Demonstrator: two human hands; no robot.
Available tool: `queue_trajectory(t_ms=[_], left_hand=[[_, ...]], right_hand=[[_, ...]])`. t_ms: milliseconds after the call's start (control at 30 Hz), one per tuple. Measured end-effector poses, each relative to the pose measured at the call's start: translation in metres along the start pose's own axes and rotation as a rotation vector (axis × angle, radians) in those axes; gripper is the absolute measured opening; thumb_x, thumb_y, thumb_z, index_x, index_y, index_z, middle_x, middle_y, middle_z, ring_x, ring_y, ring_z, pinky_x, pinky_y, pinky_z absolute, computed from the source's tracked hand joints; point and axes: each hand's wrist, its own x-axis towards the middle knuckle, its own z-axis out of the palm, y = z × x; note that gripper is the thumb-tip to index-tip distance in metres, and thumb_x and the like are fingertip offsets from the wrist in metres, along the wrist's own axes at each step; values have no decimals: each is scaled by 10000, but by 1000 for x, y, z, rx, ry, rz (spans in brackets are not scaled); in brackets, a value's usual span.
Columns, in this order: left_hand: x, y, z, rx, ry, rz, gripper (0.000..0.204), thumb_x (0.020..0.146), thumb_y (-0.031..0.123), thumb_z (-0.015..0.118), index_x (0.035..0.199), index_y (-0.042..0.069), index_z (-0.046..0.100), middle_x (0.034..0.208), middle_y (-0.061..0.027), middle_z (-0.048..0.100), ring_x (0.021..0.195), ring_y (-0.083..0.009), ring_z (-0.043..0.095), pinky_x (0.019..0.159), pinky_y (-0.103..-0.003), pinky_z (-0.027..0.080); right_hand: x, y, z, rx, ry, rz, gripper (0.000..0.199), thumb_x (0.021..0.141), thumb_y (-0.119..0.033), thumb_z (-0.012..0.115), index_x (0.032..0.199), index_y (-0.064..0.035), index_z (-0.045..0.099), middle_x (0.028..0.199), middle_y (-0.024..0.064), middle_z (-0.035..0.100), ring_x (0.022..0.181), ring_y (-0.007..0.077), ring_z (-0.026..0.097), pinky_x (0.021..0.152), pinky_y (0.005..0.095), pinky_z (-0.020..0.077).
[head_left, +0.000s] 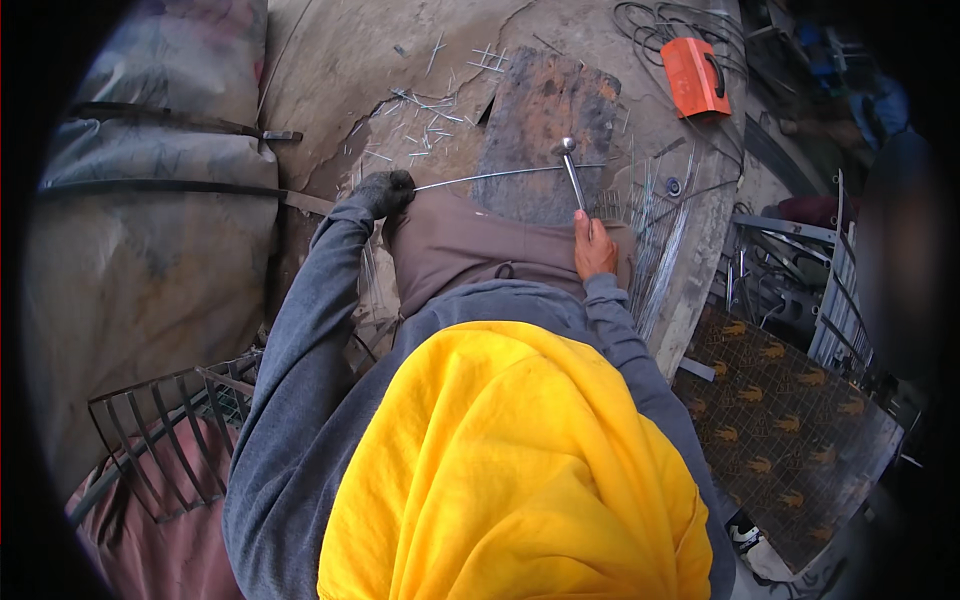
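Note:
In a dark glove, my left hand (pixel 385 192) is closed round the end of a thin straight metal rod (pixel 470 179). The rod runs to the right across a rusty steel plate (pixel 540 115) lying on the ground ahead of my knees. My bare right hand (pixel 595 248) grips the handle of a shiny metal hammer (pixel 573 182). Its rounded head sits over the plate, close to the rod's far part; whether it touches the rod I cannot tell. Short cut rods (pixel 430 110) lie scattered left of the plate.
A bundle of long thin rods (pixel 662 250) lies at my right. Farther out stand an orange machine (pixel 693 78) with a black handle and coiled cables, metal frames (pixel 790 230) and a patterned dark board (pixel 775 420). A tarp-covered bulk (pixel 160 260) and a barred metal rack (pixel 165 440) are on the left.

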Motion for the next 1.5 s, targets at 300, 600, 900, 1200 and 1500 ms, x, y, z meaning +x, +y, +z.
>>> queue_trajectory(t_ms=[300,600,900,1200,1500], left_hand=[[8,-34,8,-184,-72,-84,192,825,260,652,938,105,660,827,-74,678,780,-207,656,730,-362,499],[-7,-32,-10,-48,-6,-38,248,885,379,627,928,149,709,890,-55,695,886,-198,634,793,-338,489],[-12,-25,-15,-63,-77,-94,250,862,353,612,953,134,692,929,-85,695,912,-251,645,810,-374,490],[-11,-24,-17,-50,-62,-109,203,815,286,647,930,123,681,925,-98,690,911,-283,654,806,-395,489],[-19,-10,-25,-80,-116,-141,220,833,299,644,956,121,682,923,-104,692,914,-281,654,808,-399,491]], right_hand=[[-3,3,8,56,33,-58,625,927,-622,429,811,-20,550,806,261,615,814,503,560,706,528,419],[-10,-12,11,113,83,-169,584,928,-592,465,805,-28,546,795,270,607,792,495,565,681,535,418],[-9,-12,27,-21,-54,-114,579,930,-600,448,826,-39,551,803,275,614,813,501,567,689,551,420],[-4,-18,26,-36,-100,-114,595,930,-607,439,805,-34,542,821,267,629,832,500,574,710,554,433],[-10,-15,15,-67,-86,-46,602,925,-625,428,837,-46,564,847,265,633,846,496,577,740,540,436]])
